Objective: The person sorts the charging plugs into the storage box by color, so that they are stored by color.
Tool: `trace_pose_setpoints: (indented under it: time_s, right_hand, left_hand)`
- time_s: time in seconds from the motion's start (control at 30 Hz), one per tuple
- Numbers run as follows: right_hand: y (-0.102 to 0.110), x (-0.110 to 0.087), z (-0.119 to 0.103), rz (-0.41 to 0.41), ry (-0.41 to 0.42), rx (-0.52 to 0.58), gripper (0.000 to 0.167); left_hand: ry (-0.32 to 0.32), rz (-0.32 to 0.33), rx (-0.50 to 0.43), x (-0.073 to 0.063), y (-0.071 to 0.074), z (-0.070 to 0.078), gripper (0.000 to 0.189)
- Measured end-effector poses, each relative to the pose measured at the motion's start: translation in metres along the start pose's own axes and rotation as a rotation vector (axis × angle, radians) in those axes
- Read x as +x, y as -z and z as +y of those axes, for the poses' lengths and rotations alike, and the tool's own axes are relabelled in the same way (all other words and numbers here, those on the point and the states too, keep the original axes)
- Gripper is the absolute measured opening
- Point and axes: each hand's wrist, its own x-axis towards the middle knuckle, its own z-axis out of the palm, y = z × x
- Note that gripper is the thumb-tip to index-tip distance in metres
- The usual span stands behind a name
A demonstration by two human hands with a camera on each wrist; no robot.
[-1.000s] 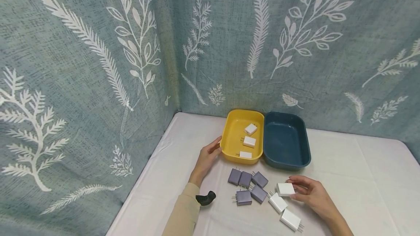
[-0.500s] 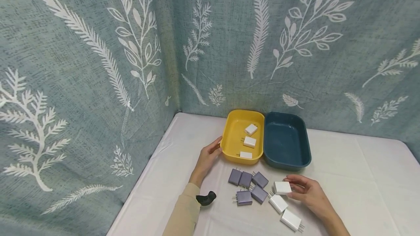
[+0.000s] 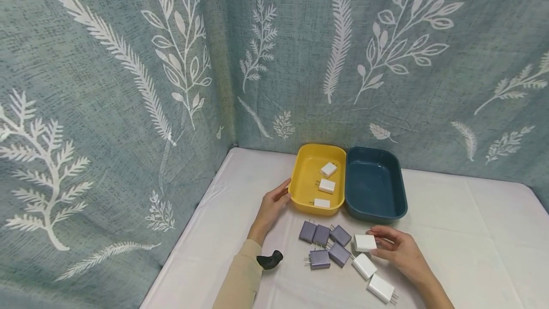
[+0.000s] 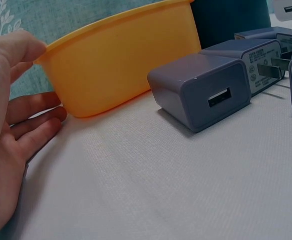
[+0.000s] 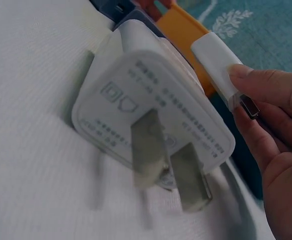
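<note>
My right hand (image 3: 399, 252) pinches a white USB charger (image 3: 365, 242) between thumb and fingers, above the table in front of the blue tray. In the right wrist view this charger (image 5: 217, 65) shows a metal prong beside my thumb. Two more white chargers (image 3: 364, 266) (image 3: 380, 288) lie just below that hand. My left hand (image 3: 269, 209) touches the left side of the yellow tray (image 3: 296, 198). Its fingers (image 4: 38, 107) rest against the tray's outer wall in the left wrist view. Inside the yellow tray are three white chargers (image 3: 327, 186).
Several purple chargers (image 3: 319, 259) lie grouped on the white table, in front of the trays. The dark blue tray (image 3: 376, 212) stands against the yellow one, on its right, with nothing seen inside. A patterned curtain (image 3: 300, 61) hangs behind. A black strap piece (image 3: 270, 260) sits at the left wrist.
My right hand has moved a little left and away from me with the white charger, toward the purple chargers. The left hand and both trays have stayed in place.
</note>
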Motion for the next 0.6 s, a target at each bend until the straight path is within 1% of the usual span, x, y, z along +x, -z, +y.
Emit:
trace_pose_setpoints:
  time_s: [0.13,0.47,0.6]
  right_hand:
    - [-0.002,0.001,-0.001,0.003,0.000,0.000,0.054]
    - [-0.009,0.004,-0.008,0.025,-0.078,-0.007,0.057]
    - [-0.011,0.006,-0.012,0.032,-0.075,-0.022,0.057]
  left_hand:
    - [-0.007,0.002,0.008,-0.001,0.000,0.001,0.047]
    - [-0.016,-0.007,0.030,-0.001,0.000,0.002,0.048]
    - [-0.014,-0.004,0.032,-0.001,0.000,0.002,0.048]
